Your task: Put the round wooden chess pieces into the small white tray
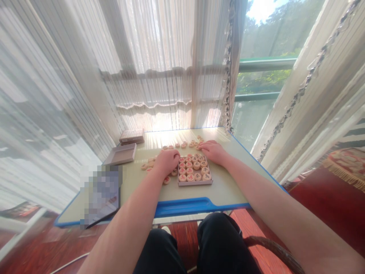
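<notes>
A shallow open box (195,183) holds rows of round wooden xiangqi pieces (196,165) with red and black characters; one spot in its front row sits lower than the rest. My left hand (167,163) is closed, its curled fingers at the box's back left corner; whatever they hold is hidden. Loose pieces (167,180) lie beside and partly under that hand. Behind the box, my right hand (213,152) has its bent fingertips on a xiangqi piece (199,147), at the right end of a loose row of pieces (177,145).
The pale table (228,190) has a blue rim with a tray groove (184,206) along its front. On the left are an empty box lid (121,154), a stacked box (132,136) and a tablet (104,198), partly blurred out. Sheer curtains (165,57) hang behind.
</notes>
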The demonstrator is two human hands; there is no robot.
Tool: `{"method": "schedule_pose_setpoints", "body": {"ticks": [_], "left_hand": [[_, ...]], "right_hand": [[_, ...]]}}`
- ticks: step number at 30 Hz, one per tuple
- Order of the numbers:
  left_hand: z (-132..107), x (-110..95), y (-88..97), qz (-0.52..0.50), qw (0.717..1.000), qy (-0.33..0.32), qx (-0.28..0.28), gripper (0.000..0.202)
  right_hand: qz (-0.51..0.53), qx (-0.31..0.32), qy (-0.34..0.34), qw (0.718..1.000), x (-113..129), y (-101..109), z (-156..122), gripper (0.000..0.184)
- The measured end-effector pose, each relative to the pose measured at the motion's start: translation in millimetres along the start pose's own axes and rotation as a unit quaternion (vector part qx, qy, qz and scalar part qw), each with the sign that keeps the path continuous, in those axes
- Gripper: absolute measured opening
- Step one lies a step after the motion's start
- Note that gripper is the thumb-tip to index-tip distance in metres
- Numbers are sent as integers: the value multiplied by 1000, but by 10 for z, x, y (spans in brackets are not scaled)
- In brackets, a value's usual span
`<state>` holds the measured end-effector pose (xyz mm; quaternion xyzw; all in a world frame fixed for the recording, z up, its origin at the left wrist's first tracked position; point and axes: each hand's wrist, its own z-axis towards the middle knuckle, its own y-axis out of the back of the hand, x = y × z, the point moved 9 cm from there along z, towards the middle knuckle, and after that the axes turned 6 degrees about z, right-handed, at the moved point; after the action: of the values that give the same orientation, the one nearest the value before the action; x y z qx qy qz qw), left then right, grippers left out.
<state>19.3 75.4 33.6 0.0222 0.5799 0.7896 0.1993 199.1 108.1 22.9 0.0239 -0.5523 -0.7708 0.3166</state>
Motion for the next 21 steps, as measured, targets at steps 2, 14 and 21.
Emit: {"method": "schedule_pose_setpoints", "body": {"ticks": [2, 14, 21], "left_hand": [[-3, 5, -7, -1, 1000, 0, 2, 28], [-1, -8, -15, 4, 1000, -7, 7, 27], [8, 0, -31, -1, 1000, -2, 11, 27]], "right_hand": [[-2, -13, -13, 1000, -18, 56, -9, 27], [-15, 0, -11, 1000, 29, 91, -43, 22], [-5, 19, -29, 999, -24, 98, -43, 23]]}}
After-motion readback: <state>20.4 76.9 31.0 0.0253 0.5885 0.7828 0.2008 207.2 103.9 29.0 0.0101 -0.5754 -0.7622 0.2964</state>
